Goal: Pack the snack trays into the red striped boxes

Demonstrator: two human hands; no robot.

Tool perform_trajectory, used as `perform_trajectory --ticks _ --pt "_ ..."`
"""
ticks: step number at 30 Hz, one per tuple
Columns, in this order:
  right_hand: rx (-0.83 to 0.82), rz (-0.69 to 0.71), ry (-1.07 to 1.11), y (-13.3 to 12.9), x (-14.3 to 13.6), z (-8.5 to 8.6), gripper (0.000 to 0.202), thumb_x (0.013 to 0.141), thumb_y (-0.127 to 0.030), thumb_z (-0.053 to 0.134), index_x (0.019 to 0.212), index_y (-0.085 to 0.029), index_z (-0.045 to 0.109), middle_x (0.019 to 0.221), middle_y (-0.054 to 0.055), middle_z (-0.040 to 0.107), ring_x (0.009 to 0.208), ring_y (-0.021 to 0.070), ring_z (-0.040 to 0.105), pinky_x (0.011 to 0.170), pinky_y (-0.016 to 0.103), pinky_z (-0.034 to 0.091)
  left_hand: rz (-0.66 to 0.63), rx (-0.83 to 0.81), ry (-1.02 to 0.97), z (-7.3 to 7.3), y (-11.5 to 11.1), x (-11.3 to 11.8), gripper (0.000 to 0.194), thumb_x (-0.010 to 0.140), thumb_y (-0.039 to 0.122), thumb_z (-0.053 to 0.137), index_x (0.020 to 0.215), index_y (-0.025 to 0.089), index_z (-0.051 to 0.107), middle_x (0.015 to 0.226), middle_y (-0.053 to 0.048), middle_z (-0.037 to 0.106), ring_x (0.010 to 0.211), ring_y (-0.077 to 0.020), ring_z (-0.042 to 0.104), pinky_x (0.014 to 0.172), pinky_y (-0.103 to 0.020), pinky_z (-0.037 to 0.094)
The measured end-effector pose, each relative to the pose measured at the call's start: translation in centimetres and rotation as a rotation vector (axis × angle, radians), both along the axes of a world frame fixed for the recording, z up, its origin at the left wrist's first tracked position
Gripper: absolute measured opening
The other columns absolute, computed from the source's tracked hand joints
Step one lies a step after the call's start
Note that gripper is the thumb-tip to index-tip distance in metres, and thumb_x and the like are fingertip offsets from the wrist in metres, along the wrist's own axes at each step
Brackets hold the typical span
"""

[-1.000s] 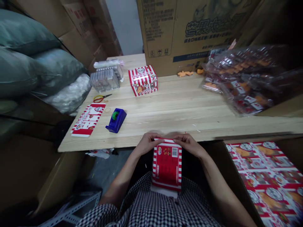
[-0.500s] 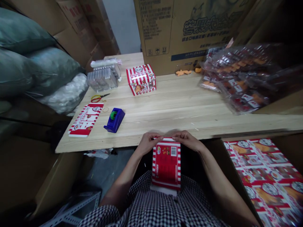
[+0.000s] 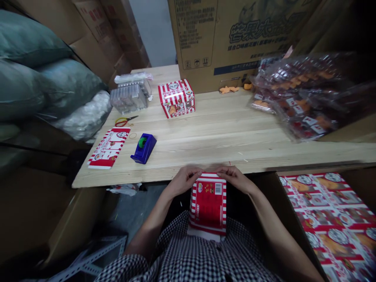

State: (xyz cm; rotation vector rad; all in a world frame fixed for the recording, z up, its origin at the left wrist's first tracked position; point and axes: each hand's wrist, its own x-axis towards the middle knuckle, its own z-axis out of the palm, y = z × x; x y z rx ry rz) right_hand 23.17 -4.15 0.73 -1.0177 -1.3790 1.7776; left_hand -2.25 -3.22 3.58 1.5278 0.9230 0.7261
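Against my checked shirt leans a red-and-white striped cardboard box (image 3: 209, 205), with a barcode near its upper right corner. My left hand (image 3: 185, 181) pinches its top left corner, thumb on the near face. At the top right corner my right hand (image 3: 233, 178) grips the same edge, fingers bent over it. The far side of the box is hidden, so I cannot tell how far it is folded open. Beyond my hands, an assembled striped box (image 3: 176, 98) with a clear window stands on the wooden table (image 3: 202, 133).
On the table's left lie a blue tape dispenser (image 3: 143, 149), scissors (image 3: 125, 121), flat printed card (image 3: 109, 149) and clear plastic trays (image 3: 128, 98). Bagged toy pieces (image 3: 299, 102) heap at the right. A carton (image 3: 282, 219) of packed striped boxes stands at lower right. A large carton (image 3: 223, 43) backs the table.
The striped box in my hands has tilted a little and its left side face shows more. Both hands keep hold of its top corners. The whole view has shifted slightly.
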Motion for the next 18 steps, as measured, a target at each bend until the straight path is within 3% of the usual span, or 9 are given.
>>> perform_trajectory --ticks 5,10,14,16,18 --pt "-0.017 -0.078 0.001 -1.6 0.1 0.3 0.024 0.092 -0.044 0.066 0.105 -0.028 0.077 0.111 0.003 0.076 0.097 0.02 0.07 0.092 0.038 0.052 -0.087 0.074 -0.006 1.2 -1.1 -0.6 0.029 0.092 0.025 0.061 0.118 0.027 0.073 0.117 -0.009 0.074 0.114 -0.0268 0.066 0.104 -0.041 0.045" --pt "-0.013 -0.158 -0.02 -2.6 -0.1 0.5 0.026 0.088 -0.044 0.071 0.108 -0.03 0.078 0.103 0.004 0.078 0.093 0.023 0.072 0.088 0.04 0.055 -0.103 0.042 -0.042 1.9 -1.7 -1.0 0.031 0.092 0.024 0.063 0.121 0.027 0.071 0.119 -0.009 0.073 0.117 -0.0273 0.065 0.106 -0.044 0.044" --pt "0.014 -0.188 -0.083 -3.1 -0.5 0.8 0.028 0.088 -0.045 0.07 0.11 -0.03 0.077 0.1 0.004 0.079 0.085 0.0236 0.073 0.081 0.041 0.058 -0.13 0.081 0.031 1.5 -1.9 -1.2 0.037 0.094 0.027 0.059 0.131 0.028 0.065 0.129 -0.008 0.069 0.119 -0.026 0.064 0.105 -0.043 0.046" --pt "0.075 -0.185 -0.113 -3.3 -0.6 1.0 0.028 0.091 -0.046 0.066 0.113 -0.03 0.076 0.11 0.004 0.077 0.102 0.0257 0.071 0.094 0.045 0.055 -0.139 0.147 0.098 1.0 -1.8 -1.4 0.041 0.094 0.028 0.06 0.135 0.028 0.062 0.134 -0.009 0.066 0.121 -0.0254 0.062 0.107 -0.043 0.045" --pt "0.156 -0.151 -0.138 -3.7 -0.7 1.3 0.029 0.095 -0.044 0.061 0.118 -0.032 0.073 0.126 0.003 0.071 0.129 0.0264 0.058 0.112 0.05 0.042 -0.154 0.193 0.14 0.3 -1.7 -1.8 0.041 0.094 0.029 0.06 0.136 0.027 0.061 0.135 -0.009 0.065 0.122 -0.0246 0.061 0.108 -0.044 0.044"
